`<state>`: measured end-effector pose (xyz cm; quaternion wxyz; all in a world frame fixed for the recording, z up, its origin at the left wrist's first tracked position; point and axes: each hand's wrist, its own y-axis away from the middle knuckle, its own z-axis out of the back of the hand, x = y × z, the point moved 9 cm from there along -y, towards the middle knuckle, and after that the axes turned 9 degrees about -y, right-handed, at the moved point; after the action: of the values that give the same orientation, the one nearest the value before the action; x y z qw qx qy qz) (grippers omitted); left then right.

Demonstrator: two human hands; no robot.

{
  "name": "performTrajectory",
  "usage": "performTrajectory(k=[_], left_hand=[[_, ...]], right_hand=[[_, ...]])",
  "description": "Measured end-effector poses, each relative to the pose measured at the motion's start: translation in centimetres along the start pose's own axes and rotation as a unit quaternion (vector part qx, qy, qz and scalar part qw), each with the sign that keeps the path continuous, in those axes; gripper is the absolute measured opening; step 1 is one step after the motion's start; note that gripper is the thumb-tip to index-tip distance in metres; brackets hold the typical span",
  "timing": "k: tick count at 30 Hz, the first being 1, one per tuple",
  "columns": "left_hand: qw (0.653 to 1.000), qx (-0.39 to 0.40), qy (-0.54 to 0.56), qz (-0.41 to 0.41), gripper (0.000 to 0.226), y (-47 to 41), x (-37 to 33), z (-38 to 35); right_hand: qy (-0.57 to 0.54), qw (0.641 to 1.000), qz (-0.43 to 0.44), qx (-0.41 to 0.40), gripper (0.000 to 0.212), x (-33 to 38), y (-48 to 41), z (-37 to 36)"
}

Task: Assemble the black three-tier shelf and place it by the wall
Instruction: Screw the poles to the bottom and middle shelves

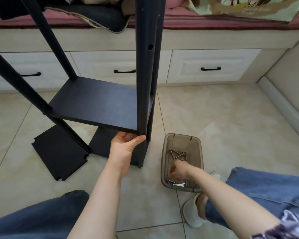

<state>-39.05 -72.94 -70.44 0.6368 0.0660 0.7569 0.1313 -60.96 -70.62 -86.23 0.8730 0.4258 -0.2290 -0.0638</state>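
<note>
Fingers (pixel 123 137) of your left hand (pixel 126 146) curl under the shelf board's (pixel 97 104) near right corner, thumb against the upright post (pixel 145 83). Your right hand (pixel 179 171) sits in the brown box (pixel 164 152), blurred; whether it pinches anything, you cannot tell. Screws (pixel 178 155) lie just beyond it. That corner is up-left, across open floor (pixel 231 126).

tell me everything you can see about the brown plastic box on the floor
The brown plastic box is a shallow, translucent, smoky-brown rectangular tray with rounded corners and no lid, lying flat on the tiled floor right of the shelf's near post. Loose screws lie in its far half; a small flat wrench rests at its near end. The right hand reaches inside, fingers curled; whether it holds anything is unclear.
</note>
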Motion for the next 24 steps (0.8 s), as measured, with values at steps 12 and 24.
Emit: performTrajectory(k=[12, 24], left_hand=[[1.000, 0.001, 0.008, 0.003, 0.049, 0.0, 0.8, 0.1], [1.000, -0.007, 0.021, -0.006, 0.046, 0.1, 0.4, -0.2]], right_hand=[[-0.018, 0.999, -0.030, 0.009, 0.035, -3.3, -5.4, -4.4], [0.021, 0.999, -0.016, 0.040, 0.026, -3.0, -6.0, -6.2]])
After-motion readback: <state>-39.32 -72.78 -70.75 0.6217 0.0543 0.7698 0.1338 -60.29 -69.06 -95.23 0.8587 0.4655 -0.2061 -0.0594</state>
